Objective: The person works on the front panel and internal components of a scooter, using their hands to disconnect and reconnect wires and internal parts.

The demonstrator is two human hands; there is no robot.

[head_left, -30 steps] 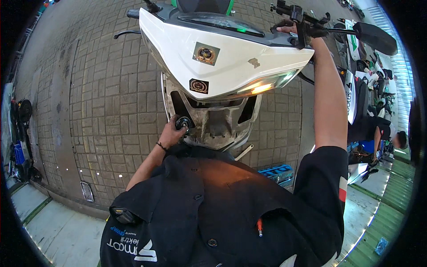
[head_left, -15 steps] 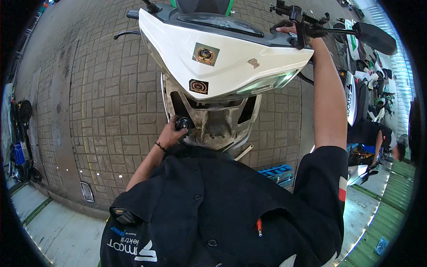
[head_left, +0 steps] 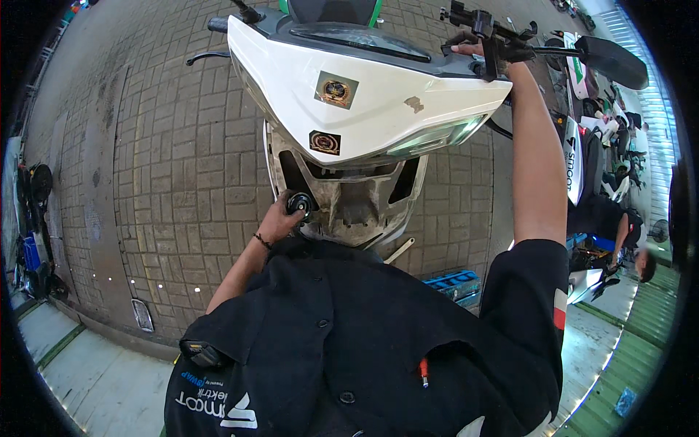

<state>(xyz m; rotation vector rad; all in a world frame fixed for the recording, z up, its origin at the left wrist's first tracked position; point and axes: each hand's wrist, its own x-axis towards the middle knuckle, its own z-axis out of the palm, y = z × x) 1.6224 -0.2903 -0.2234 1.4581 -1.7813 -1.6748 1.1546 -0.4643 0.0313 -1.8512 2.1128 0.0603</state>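
Observation:
In front of me stands a scooter with a white front panel [head_left: 378,95]. My left hand [head_left: 277,220] grips a round black horn [head_left: 299,204], with a shiny rim and a bolt at its centre, beside the dirty lower front frame [head_left: 357,207]. Stretched far out to the right, my right hand [head_left: 472,48] is wrapped round the handlebar end by the switches, thumb and fingertips toward the controls. A black phone holder [head_left: 484,29] and the mirror stem partly cover that hand, so its palm is hidden.
A black mirror [head_left: 615,62] sticks out at the right, and a brake lever [head_left: 207,55] at the left. A blue toolbox-like case [head_left: 453,285] and a pale bar [head_left: 400,250] lie near my body. Another person [head_left: 619,226] bends beside parked scooters at the right.
The horn has turned slightly in my left hand, so more of its round face shows. My right hand stays at the handlebar. The other person's head has moved a little lower.

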